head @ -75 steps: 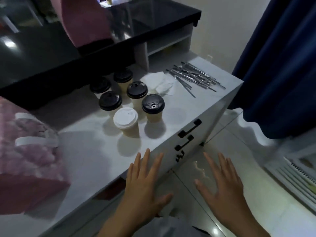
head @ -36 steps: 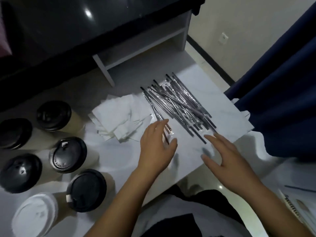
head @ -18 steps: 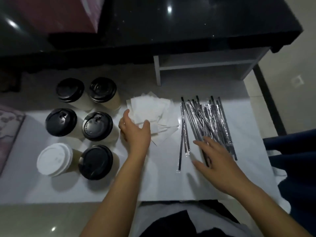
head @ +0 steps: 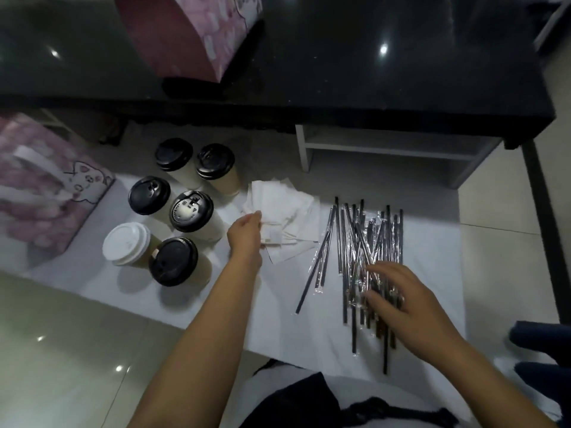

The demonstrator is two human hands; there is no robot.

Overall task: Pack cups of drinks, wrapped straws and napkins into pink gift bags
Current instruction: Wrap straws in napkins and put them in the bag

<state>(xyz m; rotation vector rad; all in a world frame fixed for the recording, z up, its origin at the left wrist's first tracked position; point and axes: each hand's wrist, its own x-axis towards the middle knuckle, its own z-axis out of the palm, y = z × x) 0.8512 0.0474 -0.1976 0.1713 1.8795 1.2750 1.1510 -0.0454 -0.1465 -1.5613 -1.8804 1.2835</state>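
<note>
The left hand [head: 247,234] reaches in from the bottom centre of the frame, back up, its bent fingers on the left edge of the napkins [head: 285,208]; the view does not show whether they have closed on a sheet. The right hand [head: 404,299], lower right, lies flat with fingers apart and relaxed on the near ends of the wrapped straws [head: 364,236], gripping nothing. The straws are thin dark sticks in shiny clear sleeves, fanned loosely right of centre; the napkins are a ragged pile of white squares at centre. Left of them stand six tan paper cups [head: 191,211], five with black lids and one white-lidded cup [head: 126,242]. All rest on a white tabletop [head: 278,322]. One pink gift bag [head: 46,186] lies at the left edge, and a second bag [head: 191,35] stands on the glossy black counter [head: 401,72] across the top.
</note>
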